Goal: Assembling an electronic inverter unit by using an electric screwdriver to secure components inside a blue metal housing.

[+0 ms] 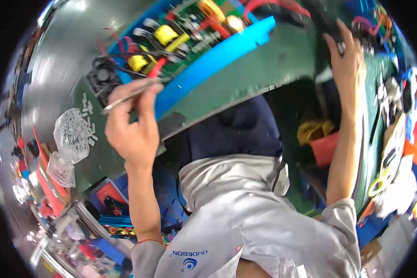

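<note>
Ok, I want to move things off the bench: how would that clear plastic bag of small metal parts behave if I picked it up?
The clear bag looks crumpled and soft, so it would probably sag and change shape in a grip. It seems packed with small silvery parts, so likely heavy for its size. A few loose pieces lie on the green bench beside it, so it may be open and could spill if tilted.

Person's wearing a light grey hoodie (pixel 245 217) with the sleeves pushed up past the elbows, so both forearms are bare. There's a small blue logo on the chest and what looks like a thin red band at the left cuff (pixel 148 242). Dark navy trousers (pixel 236 129) below that.
</note>
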`<control>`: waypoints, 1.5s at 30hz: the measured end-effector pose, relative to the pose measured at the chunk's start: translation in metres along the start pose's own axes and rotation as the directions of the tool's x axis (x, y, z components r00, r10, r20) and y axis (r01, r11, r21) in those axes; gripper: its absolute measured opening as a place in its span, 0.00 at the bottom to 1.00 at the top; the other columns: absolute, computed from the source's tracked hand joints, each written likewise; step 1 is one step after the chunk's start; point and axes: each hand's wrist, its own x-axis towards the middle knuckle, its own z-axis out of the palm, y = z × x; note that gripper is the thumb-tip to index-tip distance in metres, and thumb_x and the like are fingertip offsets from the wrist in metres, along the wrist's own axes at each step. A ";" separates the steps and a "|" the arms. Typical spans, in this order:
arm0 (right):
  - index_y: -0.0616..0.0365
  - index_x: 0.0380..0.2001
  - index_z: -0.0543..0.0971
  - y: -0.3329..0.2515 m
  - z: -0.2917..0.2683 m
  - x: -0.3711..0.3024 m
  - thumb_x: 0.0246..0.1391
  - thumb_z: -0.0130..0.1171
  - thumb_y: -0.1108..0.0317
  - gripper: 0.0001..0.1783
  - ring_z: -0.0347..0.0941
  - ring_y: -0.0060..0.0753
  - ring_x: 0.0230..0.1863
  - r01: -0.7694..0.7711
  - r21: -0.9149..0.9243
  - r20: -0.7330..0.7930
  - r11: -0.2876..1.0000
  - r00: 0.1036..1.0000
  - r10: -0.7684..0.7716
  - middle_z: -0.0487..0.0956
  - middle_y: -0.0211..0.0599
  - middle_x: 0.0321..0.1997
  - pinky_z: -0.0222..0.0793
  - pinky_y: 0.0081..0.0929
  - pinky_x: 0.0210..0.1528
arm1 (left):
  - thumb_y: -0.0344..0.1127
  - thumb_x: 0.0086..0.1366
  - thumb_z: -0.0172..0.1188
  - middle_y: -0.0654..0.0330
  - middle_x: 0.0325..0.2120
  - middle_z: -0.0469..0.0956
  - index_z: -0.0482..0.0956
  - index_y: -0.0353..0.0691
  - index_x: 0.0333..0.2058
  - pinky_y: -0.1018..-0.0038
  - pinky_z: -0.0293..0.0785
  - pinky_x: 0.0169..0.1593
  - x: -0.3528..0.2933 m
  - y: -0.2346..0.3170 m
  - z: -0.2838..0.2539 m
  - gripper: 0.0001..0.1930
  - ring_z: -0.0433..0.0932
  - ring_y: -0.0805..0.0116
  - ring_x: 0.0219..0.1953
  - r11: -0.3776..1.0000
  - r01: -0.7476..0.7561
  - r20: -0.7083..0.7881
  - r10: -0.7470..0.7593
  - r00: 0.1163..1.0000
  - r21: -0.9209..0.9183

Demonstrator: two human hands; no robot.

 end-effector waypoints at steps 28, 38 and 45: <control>0.64 0.58 0.68 -0.133 -0.068 -0.162 0.49 0.65 0.72 0.32 0.78 0.41 0.34 -0.868 0.446 0.876 0.220 0.373 -0.306 0.78 0.47 0.33 0.71 0.34 0.42 | 0.26 0.66 0.68 0.60 0.34 0.85 0.81 0.30 0.44 0.85 0.73 0.36 0.008 0.009 0.018 0.10 0.78 0.83 0.30 0.994 0.026 -0.026 -0.024 0.999 0.110; 0.65 0.58 0.69 -0.130 -0.065 -0.146 0.71 0.41 0.53 0.26 0.74 0.39 0.33 -0.834 0.535 0.820 0.137 0.473 -0.323 0.77 0.46 0.31 0.66 0.33 0.39 | 0.26 0.66 0.66 0.57 0.36 0.86 0.81 0.31 0.43 0.84 0.74 0.35 0.014 0.013 0.021 0.09 0.79 0.81 0.30 0.986 0.107 -0.056 -0.101 0.993 0.128; 0.67 0.57 0.74 -0.134 -0.051 -0.168 0.68 0.28 0.29 0.48 0.73 0.25 0.27 -0.945 -0.104 0.816 -0.311 0.098 -0.569 0.80 0.39 0.28 0.67 0.23 0.33 | 0.22 0.62 0.68 0.53 0.35 0.85 0.82 0.33 0.33 0.77 0.78 0.31 0.012 0.006 0.012 0.04 0.83 0.67 0.32 0.991 -0.026 0.093 0.014 0.996 0.128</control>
